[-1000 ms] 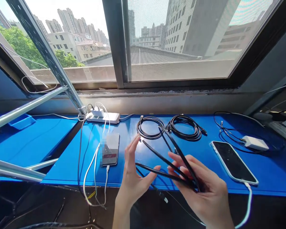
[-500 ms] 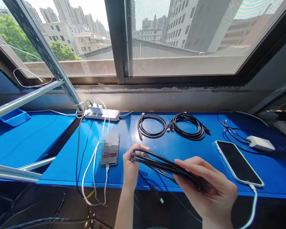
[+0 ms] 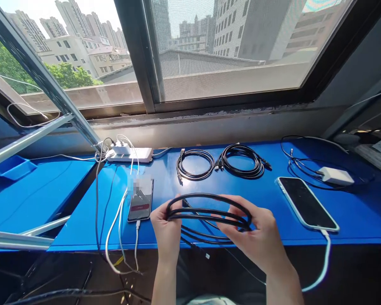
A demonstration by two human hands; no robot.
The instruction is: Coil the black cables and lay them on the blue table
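Note:
Both my hands hold a black cable [image 3: 206,210] wound into flat loops above the front edge of the blue table [image 3: 82,212]. My left hand [image 3: 167,231] grips the loops' left end with fingers closed. My right hand [image 3: 257,239] pinches the right end. A loose tail with a plug [image 3: 206,256] hangs below the loops. Two coiled black cables, one on the left [image 3: 194,165] and one on the right [image 3: 241,161], lie side by side further back on the table.
A phone [image 3: 140,200] with a white cable lies left of my hands, below a white power strip [image 3: 130,154]. Another phone [image 3: 306,203] lies at right, near a white charger [image 3: 335,175] with black wire. A blue tray [image 3: 12,166] sits far left. Metal bars [image 3: 28,135] cross at left.
The cable strands were spread apart between my hands; they are now gathered into flat oval loops. My hands have drawn closer together and lower, and the view has tilted down.

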